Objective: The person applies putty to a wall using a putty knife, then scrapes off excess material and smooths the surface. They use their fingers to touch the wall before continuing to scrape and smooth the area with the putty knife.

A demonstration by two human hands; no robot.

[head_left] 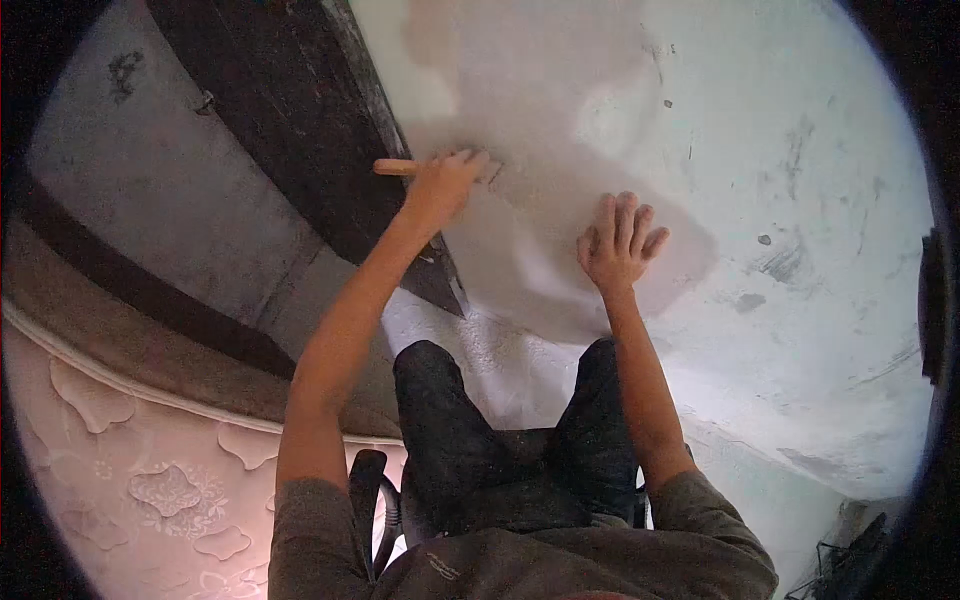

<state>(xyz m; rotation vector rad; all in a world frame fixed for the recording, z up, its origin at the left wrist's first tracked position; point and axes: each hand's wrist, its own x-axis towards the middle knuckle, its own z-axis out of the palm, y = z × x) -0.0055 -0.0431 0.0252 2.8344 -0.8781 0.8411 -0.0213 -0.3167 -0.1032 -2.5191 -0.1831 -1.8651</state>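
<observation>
My left hand [447, 182] is wrapped round a tool with a light wooden handle [394, 167], whose end sticks out to the left, over the dark wooden frame. The working end is hidden by my fingers, which are right at the wall [540, 190]. To the right, my right hand [618, 248] lies against the same wall, palm down with its fingers spread, holding nothing. Around both hands the wall has a large greyish-beige patch, and its paint is pale further right.
A dark wooden door frame [290, 90] runs along the wall's left side. A pink quilted mattress [160, 490] is at lower left. My legs [450, 440] are in front of the wall, on a chair with a black armrest [366, 490]. Dark clutter [855, 555] sits at lower right.
</observation>
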